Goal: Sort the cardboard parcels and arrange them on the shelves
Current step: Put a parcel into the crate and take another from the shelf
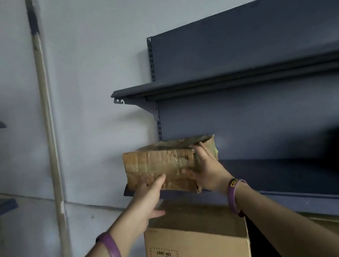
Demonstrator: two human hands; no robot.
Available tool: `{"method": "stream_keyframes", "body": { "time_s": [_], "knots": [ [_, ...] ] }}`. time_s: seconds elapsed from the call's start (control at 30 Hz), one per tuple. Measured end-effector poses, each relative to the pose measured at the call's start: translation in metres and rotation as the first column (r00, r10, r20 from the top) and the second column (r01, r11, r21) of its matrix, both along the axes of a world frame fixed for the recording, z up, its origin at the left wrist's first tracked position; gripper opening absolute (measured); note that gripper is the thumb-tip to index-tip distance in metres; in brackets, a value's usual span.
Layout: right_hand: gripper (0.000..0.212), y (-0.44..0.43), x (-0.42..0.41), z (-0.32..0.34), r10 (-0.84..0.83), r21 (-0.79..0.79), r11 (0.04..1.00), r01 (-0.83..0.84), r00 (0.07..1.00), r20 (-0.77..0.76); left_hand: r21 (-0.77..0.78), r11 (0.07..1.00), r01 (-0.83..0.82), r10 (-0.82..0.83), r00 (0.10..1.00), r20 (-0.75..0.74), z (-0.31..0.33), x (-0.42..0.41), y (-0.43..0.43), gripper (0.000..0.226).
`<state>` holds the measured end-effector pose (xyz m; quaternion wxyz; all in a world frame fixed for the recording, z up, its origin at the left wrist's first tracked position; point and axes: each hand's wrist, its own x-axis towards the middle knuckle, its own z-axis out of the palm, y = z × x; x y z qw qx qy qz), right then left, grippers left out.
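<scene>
pale grey wall [91,74] backs a dark blue metal shelving unit [260,39] that runs off to the right. at the left end of its middle shelf [257,169] is a worn brown cardboard parcel [160,162], long and low. its long axis lies left to right, roughly along the shelf's front edge, with the broad front face towards the camera and the right end turned slightly back. whether its base rests on the shelf cannot be told.

the right hand [208,173] clamps the parcel's near right corner, fingers reaching up the end face and thumb across the front. the left hand [149,190] meets the lower front edge, thumb on the face, its other fingers fairly straight below the box. both forearms reach up and forward, each with a purple wristband [114,253]. directly below stands an open tan cardboard box [198,244] with an upside-down printed label.
</scene>
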<state>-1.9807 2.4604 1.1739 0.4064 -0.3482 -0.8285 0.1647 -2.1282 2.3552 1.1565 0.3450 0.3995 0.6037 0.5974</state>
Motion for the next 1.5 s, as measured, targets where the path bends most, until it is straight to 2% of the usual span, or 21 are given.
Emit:
{"method": "stream_keyframes", "body": {
  "time_s": [0.1, 0.2, 0.3, 0.4, 0.47, 0.53, 0.57, 0.63, 0.7, 0.77, 0.83, 0.9, 0.93, 1.0, 1.03, 1.1, 1.17, 1.23, 1.33, 1.4, 1.5],
  "knots": [
    [0.056, -0.004, -0.009, -0.004, -0.088, 0.013, 0.996, 0.088, 0.996, -0.018, 0.038, 0.994, 0.099, -0.104, 0.979, 0.174, -0.001, -0.01, 0.007, 0.085],
    [0.048, -0.019, -0.01, -0.003, -0.153, 0.051, 0.987, 0.154, 0.988, -0.027, 0.079, 0.985, 0.154, -0.167, 0.965, 0.203, -0.002, -0.009, 0.009, 0.087],
    [0.035, -0.05, -0.02, -0.002, -0.317, 0.229, 0.926, 0.299, 0.947, 0.044, 0.042, 0.981, 0.189, -0.194, 0.955, 0.224, 0.005, -0.006, 0.008, 0.093],
    [0.039, -0.089, -0.035, 0.001, -0.51, 0.402, 0.813, 0.421, 0.848, 0.143, -0.006, 0.978, 0.208, -0.194, 0.925, 0.328, 0.015, -0.007, 0.006, 0.098],
    [0.046, -0.108, -0.041, 0.003, -0.564, 0.482, 0.763, 0.431, 0.808, 0.171, -0.046, 0.966, 0.253, -0.216, 0.896, 0.388, 0.024, -0.014, 0.006, 0.111],
    [0.049, -0.122, -0.041, 0.003, -0.556, 0.576, 0.724, 0.379, 0.815, 0.163, -0.109, 0.945, 0.307, -0.23, 0.866, 0.444, 0.033, -0.022, 0.005, 0.126],
    [0.048, -0.13, -0.04, 0.003, -0.517, 0.625, 0.712, 0.319, 0.841, 0.16, -0.131, 0.935, 0.33, -0.24, 0.859, 0.452, 0.034, -0.024, 0.005, 0.124],
    [0.041, -0.147, -0.031, 0.007, -0.392, 0.656, 0.727, 0.205, 0.907, 0.151, -0.157, 0.93, 0.331, -0.239, 0.873, 0.426, 0.037, -0.021, 0.002, 0.097],
    [0.035, -0.154, -0.01, 0.014, -0.298, 0.583, 0.789, 0.196, 0.951, 0.084, -0.157, 0.943, 0.294, -0.215, 0.897, 0.387, 0.04, -0.011, -0.005, 0.067],
    [0.032, -0.144, 0.027, 0.022, -0.308, 0.517, 0.804, 0.293, 0.949, -0.059, -0.139, 0.955, 0.262, -0.197, 0.91, 0.365, 0.037, -0.004, -0.013, 0.059],
    [0.029, -0.119, 0.079, 0.03, -0.41, 0.414, 0.782, 0.466, 0.885, -0.222, -0.086, 0.962, 0.257, -0.212, 0.911, 0.354, 0.033, 0.0, -0.02, 0.047],
    [0.026, -0.094, 0.135, 0.04, -0.487, 0.159, 0.801, 0.577, 0.783, -0.387, -0.01, 0.972, 0.237, -0.218, 0.911, 0.349, 0.029, 0.001, -0.029, 0.034],
    [0.026, -0.085, 0.161, 0.044, -0.51, -0.033, 0.831, 0.556, 0.736, -0.446, 0.021, 0.973, 0.231, -0.224, 0.913, 0.342, 0.027, 0.002, -0.033, 0.03],
    [0.029, -0.077, 0.201, 0.047, -0.509, -0.407, 0.853, 0.328, 0.699, -0.503, 0.083, 0.966, 0.244, -0.258, 0.913, 0.316, 0.022, 0.002, -0.04, 0.029],
    [0.036, -0.075, 0.216, 0.046, -0.499, -0.536, 0.818, 0.208, 0.72, -0.482, 0.111, 0.962, 0.251, -0.273, 0.914, 0.301, 0.02, 0.002, -0.043, 0.034],
    [0.059, -0.075, 0.237, 0.036, -0.427, -0.667, 0.744, 0.053, 0.805, -0.412, 0.153, 0.952, 0.265, -0.299, 0.911, 0.284, 0.015, 0.006, -0.046, 0.062],
    [0.065, -0.077, 0.246, 0.025, -0.323, -0.654, 0.756, 0.007, 0.874, -0.364, 0.217, 0.935, 0.282, -0.331, 0.911, 0.244, 0.013, 0.015, -0.051, 0.077],
    [0.058, -0.083, 0.249, 0.022, -0.287, -0.588, 0.808, 0.024, 0.889, -0.358, 0.307, 0.889, 0.339, -0.395, 0.907, 0.143, 0.012, 0.024, -0.055, 0.072],
    [0.039, -0.089, 0.252, 0.026, -0.272, -0.467, 0.885, -0.003, 0.81, -0.52, 0.405, 0.817, 0.41, -0.483, 0.871, 0.092, 0.015, 0.031, -0.064, 0.068],
    [0.027, -0.098, 0.251, 0.035, -0.258, -0.4, 0.916, 0.009, 0.777, -0.574, 0.456, 0.787, 0.415, -0.501, 0.862, 0.079, 0.023, 0.034, -0.072, 0.067],
    [0.028, -0.11, 0.246, 0.045, -0.225, -0.305, 0.952, 0.023, 0.73, -0.645, 0.444, 0.814, 0.374, -0.428, 0.904, 0.023, 0.041, 0.041, -0.082, 0.057]
  ]
}}
